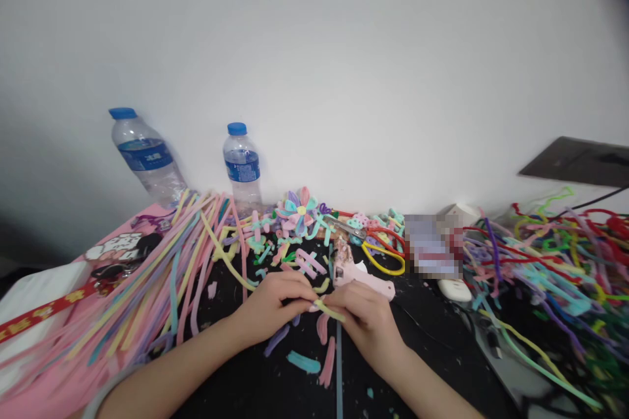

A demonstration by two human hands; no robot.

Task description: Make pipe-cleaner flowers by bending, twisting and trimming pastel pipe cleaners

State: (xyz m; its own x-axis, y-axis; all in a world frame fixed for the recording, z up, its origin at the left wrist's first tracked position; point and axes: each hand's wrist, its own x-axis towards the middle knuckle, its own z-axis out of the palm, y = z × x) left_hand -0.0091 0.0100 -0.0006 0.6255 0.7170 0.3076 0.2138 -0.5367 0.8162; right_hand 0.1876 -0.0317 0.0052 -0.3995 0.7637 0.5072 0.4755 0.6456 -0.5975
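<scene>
Fingers of both hands meet over the black tabletop, pinching a pale yellow pipe cleaner (335, 314) between them. My left hand (278, 301) is closed on it from the left, thumb against the fingertips. From the other side my right hand (366, 317) grips it, its short end lying across the fingers. Behind my left hand a long yellow pipe cleaner (230, 266) runs up to the bundle; whether it is the same strand is hidden. Below the hands lie cut pieces: a teal one (303, 362), a pink one (327, 363) and a purple one (276, 340).
Just beyond my hands lie a pink glue gun (363, 276) and yellow-and-red-handled scissors (386, 268). A pipe-cleaner flower (301, 209) stands farther back. Bundled pipe cleaners (147, 288) spread left; tangled ones (555, 262) lie right. Two water bottles (242, 167) stand by the wall.
</scene>
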